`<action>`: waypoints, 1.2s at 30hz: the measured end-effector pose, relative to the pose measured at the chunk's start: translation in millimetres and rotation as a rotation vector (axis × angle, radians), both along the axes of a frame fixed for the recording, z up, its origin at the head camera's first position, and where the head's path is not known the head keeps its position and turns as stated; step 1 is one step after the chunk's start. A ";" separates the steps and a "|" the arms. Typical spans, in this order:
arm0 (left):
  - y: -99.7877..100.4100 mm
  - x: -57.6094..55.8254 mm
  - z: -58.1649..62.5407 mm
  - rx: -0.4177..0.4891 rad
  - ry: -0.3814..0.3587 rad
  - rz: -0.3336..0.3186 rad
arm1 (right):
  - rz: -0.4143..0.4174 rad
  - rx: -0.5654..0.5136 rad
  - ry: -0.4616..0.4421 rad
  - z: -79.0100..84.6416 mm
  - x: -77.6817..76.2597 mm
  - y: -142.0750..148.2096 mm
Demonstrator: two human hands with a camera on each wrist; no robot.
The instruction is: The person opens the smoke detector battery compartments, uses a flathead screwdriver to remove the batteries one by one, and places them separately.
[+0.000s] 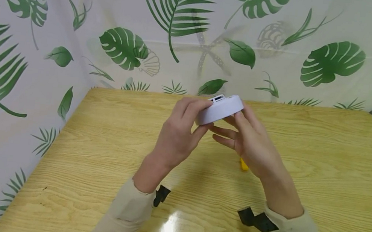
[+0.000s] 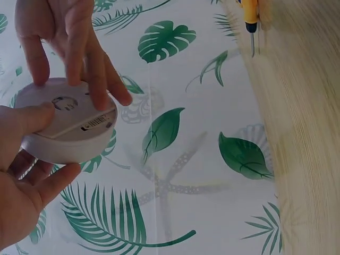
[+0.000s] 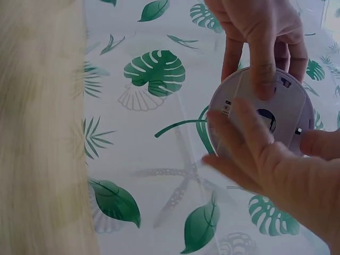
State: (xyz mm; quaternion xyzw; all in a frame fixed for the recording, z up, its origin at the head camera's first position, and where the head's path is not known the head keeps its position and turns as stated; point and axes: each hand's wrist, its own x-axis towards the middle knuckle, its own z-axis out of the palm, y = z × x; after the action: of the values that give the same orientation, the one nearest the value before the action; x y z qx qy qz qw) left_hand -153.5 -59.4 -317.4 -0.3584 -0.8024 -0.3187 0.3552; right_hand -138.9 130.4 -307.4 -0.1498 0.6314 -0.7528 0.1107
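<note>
A round white plastic device (image 1: 222, 110), resembling a smoke alarm, is held up above the table. Its flat face, with a round opening and a small printed label, shows in the left wrist view. My left hand (image 1: 177, 130) grips it at the left, thumb (image 2: 32, 119) on that face and fingers round the other side. At the opposite rim my right hand (image 1: 254, 142) touches it with the thumb (image 3: 319, 143), while its rather straight, spread fingers (image 3: 249, 130) reach over the face, blurred in the right wrist view.
A screwdriver (image 2: 249, 13) with a yellow-orange handle lies on the wooden table (image 1: 108, 142), mostly behind my right hand in the head view. Leaf-patterned cloth (image 1: 194, 37) hangs behind the table and along its left side. Black pieces (image 1: 253, 219) are fixed at both sleeve cuffs.
</note>
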 end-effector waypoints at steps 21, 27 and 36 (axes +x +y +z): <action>-21.0 -17.4 -12.3 -0.058 -0.555 -0.248 | -0.151 -0.244 -0.178 -15.1 -3.9 -7.8; -11.0 -17.0 -23.9 -0.064 -0.719 -0.217 | -0.196 -0.222 -0.347 -26.8 -2.6 -27.1; -35.0 -34.1 -33.4 -0.151 -0.729 -0.212 | -0.116 -0.084 -0.373 -43.6 -13.9 -23.1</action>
State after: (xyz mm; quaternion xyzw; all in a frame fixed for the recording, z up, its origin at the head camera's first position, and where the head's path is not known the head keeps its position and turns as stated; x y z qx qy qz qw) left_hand -187.6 -94.4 -350.8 -0.3275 -0.8558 -0.4000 -0.0158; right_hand -152.8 107.3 -351.0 0.0244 0.5755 -0.7983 0.1757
